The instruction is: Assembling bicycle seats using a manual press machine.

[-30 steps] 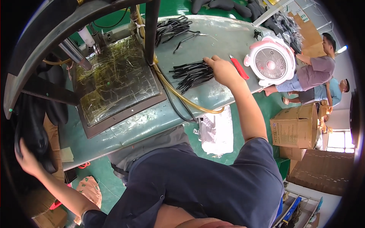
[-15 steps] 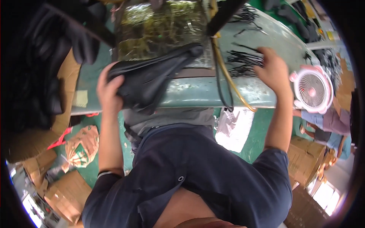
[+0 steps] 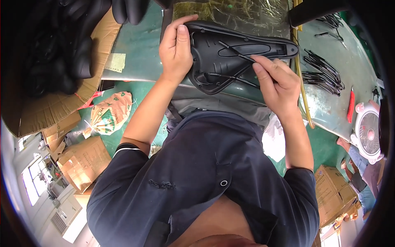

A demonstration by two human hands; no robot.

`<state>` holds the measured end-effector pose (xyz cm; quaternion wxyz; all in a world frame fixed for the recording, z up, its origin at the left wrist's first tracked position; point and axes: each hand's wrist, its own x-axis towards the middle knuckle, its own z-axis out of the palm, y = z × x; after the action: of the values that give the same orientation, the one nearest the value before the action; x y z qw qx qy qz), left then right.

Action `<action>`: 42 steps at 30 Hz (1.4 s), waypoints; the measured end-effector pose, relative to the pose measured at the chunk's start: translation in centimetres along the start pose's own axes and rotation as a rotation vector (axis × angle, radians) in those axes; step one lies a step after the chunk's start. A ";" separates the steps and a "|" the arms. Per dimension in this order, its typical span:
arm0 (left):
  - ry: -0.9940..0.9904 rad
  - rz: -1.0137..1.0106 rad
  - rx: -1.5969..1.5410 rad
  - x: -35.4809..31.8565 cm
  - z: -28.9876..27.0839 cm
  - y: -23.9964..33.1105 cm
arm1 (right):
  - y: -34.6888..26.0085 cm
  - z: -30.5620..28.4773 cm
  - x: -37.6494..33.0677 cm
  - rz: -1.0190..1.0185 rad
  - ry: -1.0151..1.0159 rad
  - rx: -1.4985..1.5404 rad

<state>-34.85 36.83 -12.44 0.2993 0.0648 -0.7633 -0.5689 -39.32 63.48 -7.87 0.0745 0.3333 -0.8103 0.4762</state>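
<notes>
A black bicycle saddle (image 3: 205, 51) is held underside up over the near edge of the bench, its narrow nose toward the right. Round its wide rear end, on the left, my left hand (image 3: 177, 53) is closed. My right hand (image 3: 279, 82) pinches a black bent saddle rail (image 3: 234, 48) of thin rod. The rail's two arms lie across the saddle's underside, their free ends toward the rear. Whether those ends sit in the saddle's sockets I cannot tell. My right fingers hide the rail's bend.
More black rails (image 3: 323, 72) lie piled on the green bench (image 3: 138, 49), right of a yellow hose (image 3: 303, 90). A red-handled tool (image 3: 351, 105) and a pink-white fan (image 3: 368, 131) are farther right. At left stands an open carton (image 3: 98, 53) with black saddles. A person's legs show beyond the fan.
My right hand has brought a rail from the pile to the saddle. The saddle has been turned to show its underside, nose still rightward. The view has shifted.
</notes>
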 end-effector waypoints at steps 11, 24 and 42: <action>0.061 0.147 0.065 -0.2 0.9 -0.3 | -1.2 0.4 2.1 -0.234 -0.056 -0.154; 0.011 0.187 0.059 0.5 1.0 -0.9 | -0.6 1.2 4.8 -0.310 -0.106 -0.134; -0.019 0.432 0.548 1.3 3.0 4.4 | -0.4 2.4 4.7 0.057 0.032 -0.258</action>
<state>-36.46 40.30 -8.47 0.3770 -0.0257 -0.8865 -0.2672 -42.22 59.16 -6.83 0.1162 0.2902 -0.8727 0.3752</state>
